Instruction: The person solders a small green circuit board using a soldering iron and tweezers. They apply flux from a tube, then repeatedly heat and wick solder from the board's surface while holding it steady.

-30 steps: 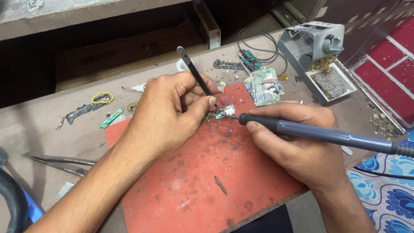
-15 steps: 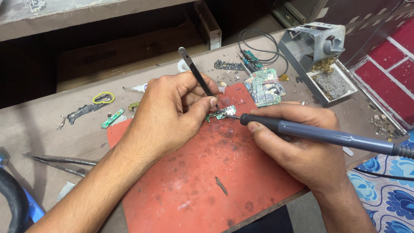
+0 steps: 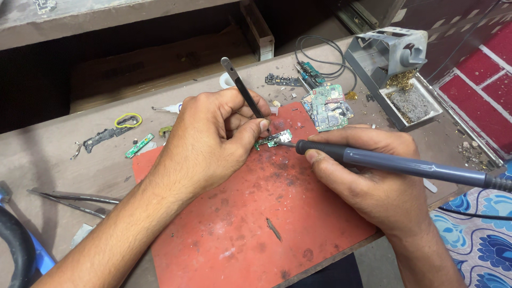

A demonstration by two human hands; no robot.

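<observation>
On the stained red rubber work mat (image 3: 256, 224), the right hand (image 3: 373, 186) grips a grey-handled soldering iron (image 3: 394, 164), tip touching the small green circuit board (image 3: 276, 140) pinned by black metal tweezers (image 3: 242, 88) pinched in the left hand (image 3: 213, 141): soldering, demanding steadiness.

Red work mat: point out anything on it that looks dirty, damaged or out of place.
The red mat is speckled with dark scorch marks and residue around the small green board, and a dark sliver of debris lies loose near its front edge.

L hand (image 3: 213, 141) w/ tweezers (image 3: 242, 88) pins small green board (image 3: 274, 140) on red mat (image 3: 256, 224); R hand (image 3: 368, 181) holds soldering iron (image 3: 405, 166).
</observation>
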